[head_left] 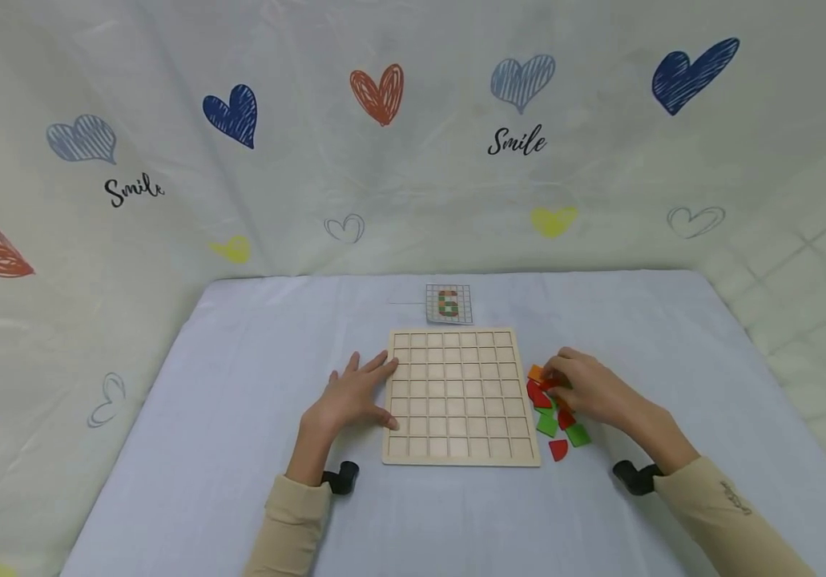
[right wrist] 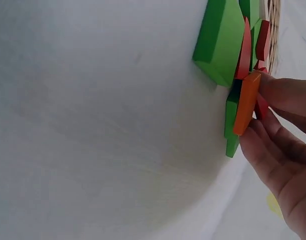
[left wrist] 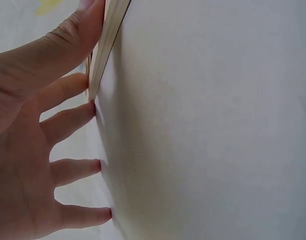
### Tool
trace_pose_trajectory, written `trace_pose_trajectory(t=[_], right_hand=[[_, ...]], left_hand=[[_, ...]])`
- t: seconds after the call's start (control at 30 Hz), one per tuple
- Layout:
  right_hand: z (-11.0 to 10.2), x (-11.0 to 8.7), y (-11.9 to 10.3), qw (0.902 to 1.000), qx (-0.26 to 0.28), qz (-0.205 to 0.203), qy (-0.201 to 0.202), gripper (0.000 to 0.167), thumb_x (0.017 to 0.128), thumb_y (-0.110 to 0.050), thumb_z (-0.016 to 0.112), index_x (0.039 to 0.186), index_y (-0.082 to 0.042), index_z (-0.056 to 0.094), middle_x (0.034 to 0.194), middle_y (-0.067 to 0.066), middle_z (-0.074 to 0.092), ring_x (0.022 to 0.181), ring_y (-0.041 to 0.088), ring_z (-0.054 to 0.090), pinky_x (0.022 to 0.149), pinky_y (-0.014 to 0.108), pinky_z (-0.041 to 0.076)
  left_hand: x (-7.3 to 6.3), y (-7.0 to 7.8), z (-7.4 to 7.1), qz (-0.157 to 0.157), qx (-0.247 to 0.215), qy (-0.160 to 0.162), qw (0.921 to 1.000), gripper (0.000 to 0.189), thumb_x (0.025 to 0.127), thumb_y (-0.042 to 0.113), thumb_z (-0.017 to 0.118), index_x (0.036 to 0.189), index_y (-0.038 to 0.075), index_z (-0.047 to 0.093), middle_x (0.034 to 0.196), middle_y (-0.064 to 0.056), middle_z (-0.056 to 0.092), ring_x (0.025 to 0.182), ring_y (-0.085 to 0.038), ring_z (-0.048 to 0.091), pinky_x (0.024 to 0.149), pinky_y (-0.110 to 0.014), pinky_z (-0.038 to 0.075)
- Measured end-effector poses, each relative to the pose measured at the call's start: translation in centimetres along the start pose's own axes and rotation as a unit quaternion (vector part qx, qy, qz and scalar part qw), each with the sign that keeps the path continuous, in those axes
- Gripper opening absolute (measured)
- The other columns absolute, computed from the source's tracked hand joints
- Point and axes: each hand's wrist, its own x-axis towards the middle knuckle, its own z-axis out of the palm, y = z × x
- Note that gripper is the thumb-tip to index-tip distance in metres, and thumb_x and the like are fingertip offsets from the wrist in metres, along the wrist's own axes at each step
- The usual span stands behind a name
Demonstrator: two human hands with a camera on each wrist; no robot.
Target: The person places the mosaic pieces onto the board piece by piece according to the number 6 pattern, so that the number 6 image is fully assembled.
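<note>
A square wooden grid board (head_left: 456, 462) lies flat on the table. My left hand (head_left: 351, 398) spreads its fingers at the board's left edge; the thumb and index finger touch the frame, and the other fingertips rest on the cloth in the left wrist view. To the right of the board lies a loose group of small pieces, among them a green square (head_left: 578, 435) and a red quarter-round piece (head_left: 558, 449). Over this group, my right hand (head_left: 589, 386) pinches an orange block (right wrist: 247, 103) between thumb and fingers. The hand partly hides the pieces beneath it.
Just behind the board lies a small gridded card (head_left: 461, 296) showing a coloured figure 6. A white cloth covers the table (head_left: 276, 336). A light curtain (head_left: 434, 176) printed with hearts hangs behind it. Each wrist wears a black camera mount (head_left: 343, 478).
</note>
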Motion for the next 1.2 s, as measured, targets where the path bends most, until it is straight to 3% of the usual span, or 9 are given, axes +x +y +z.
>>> trace_pose_trajectory(t=[0.3, 0.53, 0.73, 0.83, 1.03, 1.2], right_hand=[[-0.1, 0.0, -0.2, 0.9990, 0.031, -0.021, -0.025, 0.014, 0.086, 0.001, 0.079, 0.098, -0.003, 0.073, 0.093, 0.002, 0.071, 0.083, 0.016, 0.061, 0.076, 0.035, 0.060], [-0.2, 0.0, 0.0, 0.9986, 0.035, -0.040, -0.010, 0.016, 0.086, 0.004, 0.075, 0.100, -0.003, 0.079, 0.089, -0.002, 0.070, 0.080, 0.012, 0.059, 0.070, 0.026, 0.057], [-0.2, 0.3, 0.0, 0.9968, 0.070, -0.038, 0.009, 0.013, 0.087, 0.004, 0.074, 0.096, -0.006, 0.074, 0.093, 0.001, 0.073, 0.085, 0.016, 0.065, 0.078, 0.038, 0.062], [-0.1, 0.8, -0.1, 0.9959, 0.085, -0.028, 0.014, 0.012, 0.088, 0.002, 0.074, 0.096, -0.007, 0.072, 0.094, 0.001, 0.073, 0.085, 0.017, 0.066, 0.078, 0.038, 0.062], [0.2, 2.2, -0.7, 0.9941, 0.105, -0.009, 0.024, 0.014, 0.092, -0.002, 0.073, 0.105, -0.006, 0.073, 0.099, 0.003, 0.074, 0.090, 0.019, 0.068, 0.082, 0.039, 0.062], [0.1, 3.4, -1.4, 0.9923, 0.117, -0.029, 0.030, 0.024, 0.091, -0.001, 0.073, 0.115, -0.004, 0.075, 0.102, 0.005, 0.076, 0.090, 0.020, 0.069, 0.081, 0.039, 0.063]], left_hand=[[0.0, -0.2, 0.1, -0.001, -0.003, -0.003, 1.0000, 0.105, 0.071, 0.036, 0.094, 0.160, 0.021, 0.041, 0.170, -0.003, 0.027, 0.157, -0.049, 0.008, 0.116, -0.079, 0.011], [-0.2, -0.2, 0.0, -0.005, -0.003, -0.004, 1.0000, 0.104, 0.071, 0.036, 0.094, 0.160, 0.021, 0.040, 0.171, -0.002, 0.026, 0.157, -0.048, 0.007, 0.116, -0.080, 0.010], [-0.2, 0.0, -0.2, -0.001, -0.009, -0.003, 1.0000, 0.104, 0.072, 0.036, 0.093, 0.160, 0.021, 0.040, 0.171, -0.003, 0.027, 0.157, -0.049, 0.007, 0.115, -0.081, 0.009], [-0.1, 0.1, -0.3, -0.003, -0.011, -0.003, 0.9999, 0.104, 0.071, 0.036, 0.094, 0.160, 0.020, 0.041, 0.170, -0.003, 0.027, 0.157, -0.049, 0.006, 0.115, -0.081, 0.009], [-0.1, 0.1, -0.1, -0.005, -0.009, -0.006, 0.9999, 0.104, 0.071, 0.036, 0.093, 0.159, 0.020, 0.041, 0.170, -0.003, 0.027, 0.157, -0.049, 0.007, 0.116, -0.080, 0.009], [-0.3, 0.2, -0.3, -0.008, -0.011, -0.005, 0.9999, 0.104, 0.071, 0.035, 0.094, 0.159, 0.020, 0.041, 0.170, -0.003, 0.027, 0.157, -0.048, 0.007, 0.116, -0.080, 0.009]])
